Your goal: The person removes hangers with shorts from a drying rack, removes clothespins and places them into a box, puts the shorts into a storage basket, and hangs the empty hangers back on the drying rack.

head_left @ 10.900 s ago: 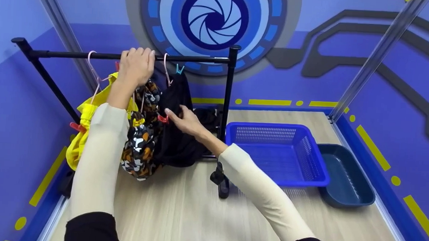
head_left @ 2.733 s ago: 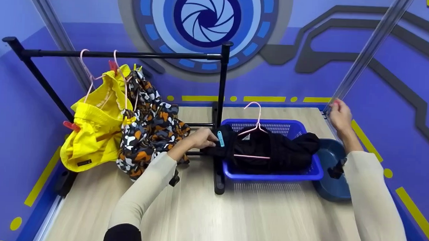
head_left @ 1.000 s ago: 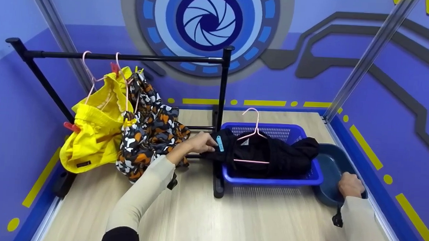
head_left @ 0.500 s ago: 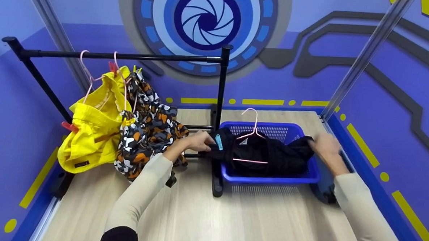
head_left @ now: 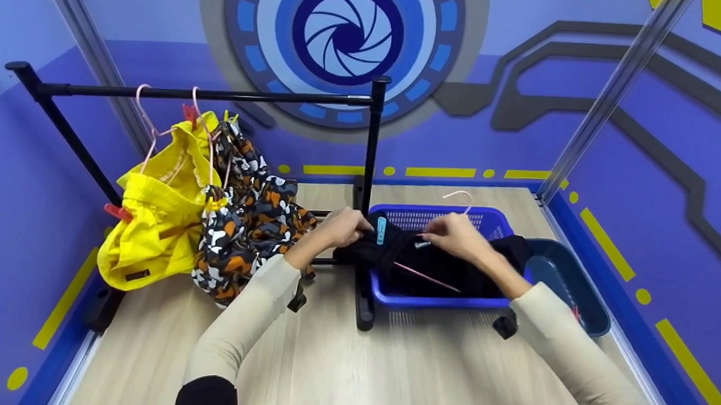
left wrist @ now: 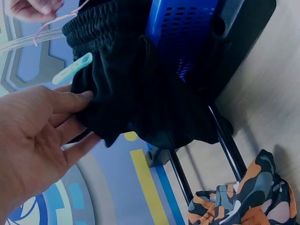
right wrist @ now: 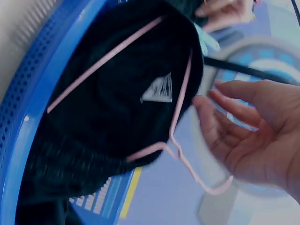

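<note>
Black shorts [head_left: 364, 251] with an elastic waistband lie over the blue basket. My left hand [head_left: 342, 229] pinches the waistband at its left end, beside a teal clothespin [head_left: 381, 231]; thumb and fingers grip the cloth in the left wrist view. A pink hanger [right wrist: 180, 112] sits inside the waist, its hook outside the opening. My right hand [head_left: 459, 237] is over the waist, fingertips right at the waistband edge near the hanger's arm; I cannot tell whether they grip. A white label [right wrist: 159, 90] shows inside the shorts.
A black rack [head_left: 231, 95] holds yellow shorts [head_left: 159, 218] and camouflage-patterned shorts [head_left: 256, 222] on pink hangers, with clothespins. The blue basket [head_left: 447, 302] stands right of the rack's post. Beyond it is a dark teal tub [head_left: 567, 269] with a bit of red inside.
The black shorts and hanger came off the rack to the basket. My right hand went from the tub to the waistband. The hanger's hook has shifted right and its bar tilted.
</note>
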{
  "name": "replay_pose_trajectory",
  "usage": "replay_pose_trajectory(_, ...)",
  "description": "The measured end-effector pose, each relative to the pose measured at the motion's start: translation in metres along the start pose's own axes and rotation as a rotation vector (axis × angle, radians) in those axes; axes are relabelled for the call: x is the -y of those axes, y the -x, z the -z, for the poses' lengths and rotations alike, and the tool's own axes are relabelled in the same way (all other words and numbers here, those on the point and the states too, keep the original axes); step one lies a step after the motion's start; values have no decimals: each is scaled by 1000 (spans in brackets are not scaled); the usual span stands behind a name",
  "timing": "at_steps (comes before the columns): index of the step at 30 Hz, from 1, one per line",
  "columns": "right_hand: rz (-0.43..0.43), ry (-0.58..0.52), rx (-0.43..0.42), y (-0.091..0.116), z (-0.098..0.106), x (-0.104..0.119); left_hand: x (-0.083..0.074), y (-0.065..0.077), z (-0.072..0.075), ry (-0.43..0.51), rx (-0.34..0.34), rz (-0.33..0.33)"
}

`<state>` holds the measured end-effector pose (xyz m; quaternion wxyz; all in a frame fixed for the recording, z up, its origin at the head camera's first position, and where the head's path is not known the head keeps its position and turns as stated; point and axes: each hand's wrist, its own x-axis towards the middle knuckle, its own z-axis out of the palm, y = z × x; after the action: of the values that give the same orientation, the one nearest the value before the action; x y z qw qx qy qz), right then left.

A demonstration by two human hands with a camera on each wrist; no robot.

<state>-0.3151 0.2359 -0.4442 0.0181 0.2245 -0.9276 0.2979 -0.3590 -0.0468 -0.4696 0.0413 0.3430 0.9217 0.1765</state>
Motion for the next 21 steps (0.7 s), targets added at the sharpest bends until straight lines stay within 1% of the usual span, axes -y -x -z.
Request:
replay_pose_trajectory(2,63,-24,-55,-4,-10,5,-1,1,-1,-11,-20,5)
replay_pose_trajectory(4,95,-66,-90,-9,-21,9,-2,2,-2,-8,-40,-3)
replay_pose_trajectory(7,137,-117,-107,-17,-37,10,-3,4,-1,-1,-62,-38)
replay_pose_trajectory(10,168,-183,-89,-22,-54,12,-4,6,0,15,-57,-51)
replay_pose_trajectory(12,178,-201,-99,-24,-63,12,-3,7,0,31,-44,-35)
replay_pose_trajectory(15,166,-209,-120,-26,-73,13,0,9,-3,45,-34,3)
replay_pose_trajectory(18,155,-206,-137,-28,-80,13,3,11,-7,45,-42,35)
replay_pose_trajectory(21,145,-186,-137,-31,-83,14,5,12,-9,36,-53,44)
